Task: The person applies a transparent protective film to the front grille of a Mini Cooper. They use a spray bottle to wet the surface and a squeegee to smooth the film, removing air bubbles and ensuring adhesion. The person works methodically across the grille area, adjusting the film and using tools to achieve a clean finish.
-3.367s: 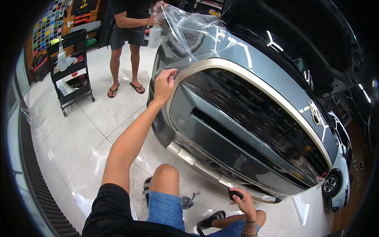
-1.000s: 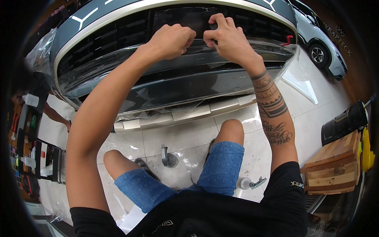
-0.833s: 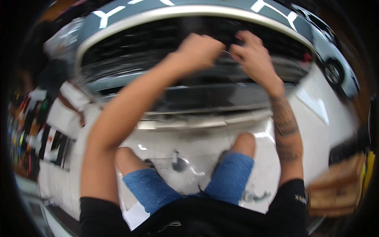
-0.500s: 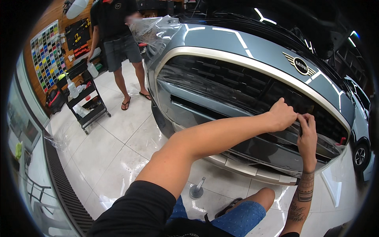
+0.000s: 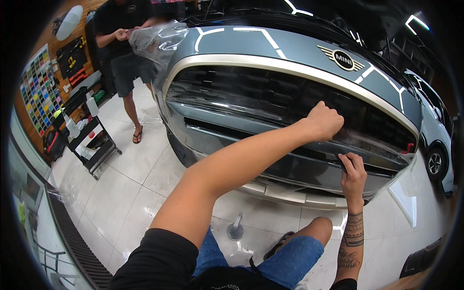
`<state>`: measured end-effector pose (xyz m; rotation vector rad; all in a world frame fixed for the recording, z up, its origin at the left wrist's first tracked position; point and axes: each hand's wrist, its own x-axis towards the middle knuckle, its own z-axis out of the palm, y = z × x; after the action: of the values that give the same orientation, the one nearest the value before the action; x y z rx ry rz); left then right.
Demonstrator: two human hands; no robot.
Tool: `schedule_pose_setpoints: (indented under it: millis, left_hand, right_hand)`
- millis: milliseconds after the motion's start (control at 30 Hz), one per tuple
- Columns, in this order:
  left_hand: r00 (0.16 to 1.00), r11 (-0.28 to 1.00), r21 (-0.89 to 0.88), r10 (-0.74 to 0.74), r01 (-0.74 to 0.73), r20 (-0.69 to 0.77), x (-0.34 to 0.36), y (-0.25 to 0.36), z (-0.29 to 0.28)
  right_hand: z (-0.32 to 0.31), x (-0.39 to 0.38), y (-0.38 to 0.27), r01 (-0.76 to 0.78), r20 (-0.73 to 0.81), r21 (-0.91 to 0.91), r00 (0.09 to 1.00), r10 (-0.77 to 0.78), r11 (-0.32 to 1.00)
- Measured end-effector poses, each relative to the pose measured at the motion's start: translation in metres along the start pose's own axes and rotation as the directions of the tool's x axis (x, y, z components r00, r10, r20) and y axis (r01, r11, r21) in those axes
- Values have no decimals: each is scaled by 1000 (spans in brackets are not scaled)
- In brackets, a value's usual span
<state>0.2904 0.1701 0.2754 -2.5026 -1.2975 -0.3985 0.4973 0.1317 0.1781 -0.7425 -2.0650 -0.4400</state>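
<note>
Directly behind left fingers (image 5: pixel 334 122) — black grille (image 5: pixel 241 88).

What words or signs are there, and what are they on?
Badge on the car: clear lettering, but I don't copy brand words.
Right forearm tattoo: script-like marks, too small to read.
Wearer's shirt: light mark at the picture's edge, unreadable.
Co-worker's shirt: small emblem, unreadable.

Film (image 5: pixel 157 41): clear plastic, glossy, wrinkled
Grille (image 5: pixel 237 87): black, plastic-looking, textured with blocks
Bumper (image 5: pixel 208 114): smooth paint, glossy
Hood (image 5: pixel 304 55): smooth paint, glossy, sharply reflective
Trim (image 5: pixel 261 62): smooth, pale, satin-looking
Emblem (image 5: pixel 343 60): metallic-looking, raised
Floor (image 5: pixel 130 193): smooth tiles, polished sheen
Shorts (image 5: pixel 297 256): matt blue cloth
Sleeve (image 5: pixel 154 256): matt black cloth
Wall (image 5: pixel 48 39): brown wood
Grate (image 5: pixel 72 232): ribbed, dark, dull
</note>
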Motion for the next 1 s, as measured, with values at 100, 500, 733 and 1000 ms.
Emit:
schedule_pose_setpoints:
  millis: [100, 500, 733, 1000]
  left_hand:
    - [999, 1000, -8, 20, -20, -50, -2, -2, 1]
    - [997, 999, -28, -48, 47, -53, 15, 4, 17]
    - [994, 998, -25, -54, 52, -91, 12, 4, 19]
    - [998, 999, 40, -3, 6, -62, 2, 11, 2]
  right_hand:
    - [8, -3, 3, 2, 29, 1, 1000, -2, 1000]
    - [11, -3, 11, 29, 100, -24, 995, -26, 999]
    - [1, 3, 5, 5, 152, 9, 988, -6, 1000]
    - [1, -3, 22, 6, 132, -44, 991, 0, 999]
